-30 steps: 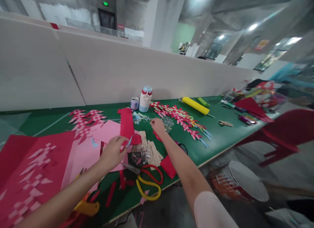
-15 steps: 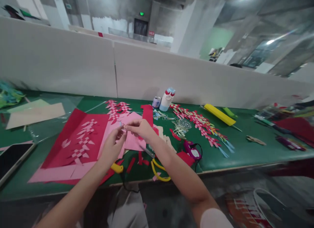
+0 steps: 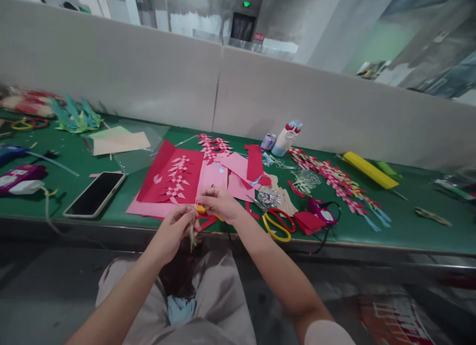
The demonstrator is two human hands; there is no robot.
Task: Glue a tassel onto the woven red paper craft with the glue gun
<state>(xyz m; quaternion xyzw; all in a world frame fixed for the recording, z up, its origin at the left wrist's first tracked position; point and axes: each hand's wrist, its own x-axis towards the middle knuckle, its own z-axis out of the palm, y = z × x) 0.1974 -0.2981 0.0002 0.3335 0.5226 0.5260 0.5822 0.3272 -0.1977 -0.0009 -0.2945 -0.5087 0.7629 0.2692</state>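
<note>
Over the near edge of the green felt-covered bench, above the lap: left hand and right hand brought together, both closed in a pinch on a thin pale strip of paper. Strip held just off the bench edge, long axis near vertical, free end pointing down toward the lap; upper end hidden between the fingertips. Small yellow-and-red piece visible between the two hands, too blurred to identify.

Progress, judged from the layout: woven red-and-white pattern on the dark red paper sheet partly filled, plain margin remaining; many finished red-and-pink woven paper pieces laid out to the right; loose pink paper sheets uncut; current strip not yet placed anywhere.

Nearby: yellow-and-red handled scissors lying flat just right of the right forearm; black smartphone face up to the left; white bottle with red cap upright by the rear partition.
</note>
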